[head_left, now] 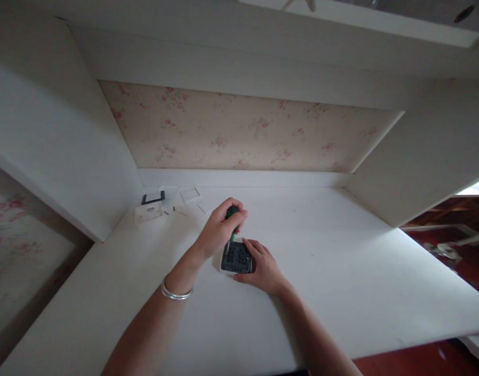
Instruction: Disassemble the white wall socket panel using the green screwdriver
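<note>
My left hand [220, 230] is closed round the green handle of a screwdriver [231, 214], held upright with its tip down in a dark grey square switch module [236, 258] lying on the white desk [341, 271]. My right hand [263, 267] rests on the desk with its fingers pressed against the module's right side, steadying it. A silver bangle [176, 293] circles my left wrist.
Near the desk's back left corner lie a white cover plate [148, 213], a black frame [153, 197], a white frame [191, 195] and a few small loose parts [180, 211]. White side panels and a floral back wall enclose the desk. A shelf hangs overhead.
</note>
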The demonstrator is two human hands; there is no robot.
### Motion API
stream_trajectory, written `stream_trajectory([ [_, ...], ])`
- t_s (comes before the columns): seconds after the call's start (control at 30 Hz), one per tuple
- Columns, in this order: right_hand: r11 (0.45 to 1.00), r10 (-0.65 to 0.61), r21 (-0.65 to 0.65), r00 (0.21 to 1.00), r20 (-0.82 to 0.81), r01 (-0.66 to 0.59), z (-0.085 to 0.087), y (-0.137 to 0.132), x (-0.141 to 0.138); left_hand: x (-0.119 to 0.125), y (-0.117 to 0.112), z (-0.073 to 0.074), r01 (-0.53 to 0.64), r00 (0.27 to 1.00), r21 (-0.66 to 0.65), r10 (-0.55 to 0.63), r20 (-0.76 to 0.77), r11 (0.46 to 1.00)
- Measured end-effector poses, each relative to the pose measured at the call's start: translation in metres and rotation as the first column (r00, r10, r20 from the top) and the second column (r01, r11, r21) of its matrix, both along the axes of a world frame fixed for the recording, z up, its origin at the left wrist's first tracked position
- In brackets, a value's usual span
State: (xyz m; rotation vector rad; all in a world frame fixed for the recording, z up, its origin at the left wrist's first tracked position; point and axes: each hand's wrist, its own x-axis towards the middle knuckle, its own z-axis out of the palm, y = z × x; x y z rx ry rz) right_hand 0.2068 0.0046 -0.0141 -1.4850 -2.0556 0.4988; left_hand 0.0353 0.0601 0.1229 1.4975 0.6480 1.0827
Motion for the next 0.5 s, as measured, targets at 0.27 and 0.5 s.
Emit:
stream_trajectory([
  [0.27, 1.0, 0.01, 0.001, 1.0, 0.005, -0.01, 0.0007, 0.0013, 0.0006, 0.0033, 0.0014, -0.0035, -0.065, 0.997, -0.002, 0.065, 0.034, 0.998],
  [0.5, 1.0, 0.004, 0.013, 1.0, 0.022, -0.005, -0.0004, 0.0008, 0.001, 0.0071, 0.0016, -0.006, -0.116, 0.983, -0.024, 0.118, 0.14, 0.993],
])
